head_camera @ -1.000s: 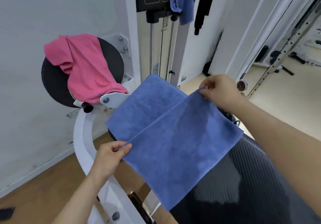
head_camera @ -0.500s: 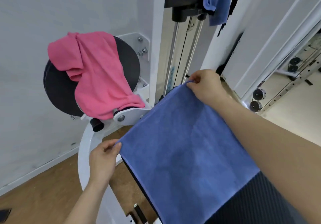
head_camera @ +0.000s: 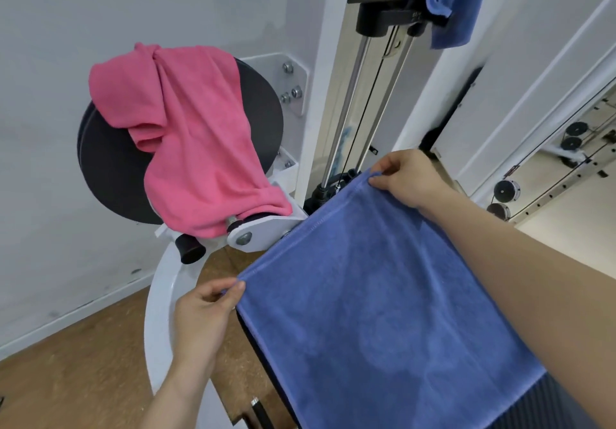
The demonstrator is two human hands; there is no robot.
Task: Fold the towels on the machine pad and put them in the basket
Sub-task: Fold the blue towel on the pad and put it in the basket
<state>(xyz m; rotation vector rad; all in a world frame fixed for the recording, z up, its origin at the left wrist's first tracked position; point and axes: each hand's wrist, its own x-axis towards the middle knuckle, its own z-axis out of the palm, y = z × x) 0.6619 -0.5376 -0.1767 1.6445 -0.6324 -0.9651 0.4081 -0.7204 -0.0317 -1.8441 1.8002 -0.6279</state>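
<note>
The fingers [head_camera: 233, 290] of the left hand [head_camera: 200, 315] pinch 1 corner of the blue towel [head_camera: 383, 312] left of centre. The fingers [head_camera: 383, 180] of the right hand [head_camera: 410, 175] pinch the next corner, right of centre and higher in the frame. The hem between the 2 corners is stretched straight. The towel lies spread flat over the dark ribbed pad [head_camera: 566, 408] at lower right. At upper left a pink towel [head_camera: 196, 138] hangs crumpled over a round black disc [head_camera: 110, 175]. Another blue cloth [head_camera: 456, 2] hangs at the top right. Wooden floor [head_camera: 66, 368] shows at lower left.
</note>
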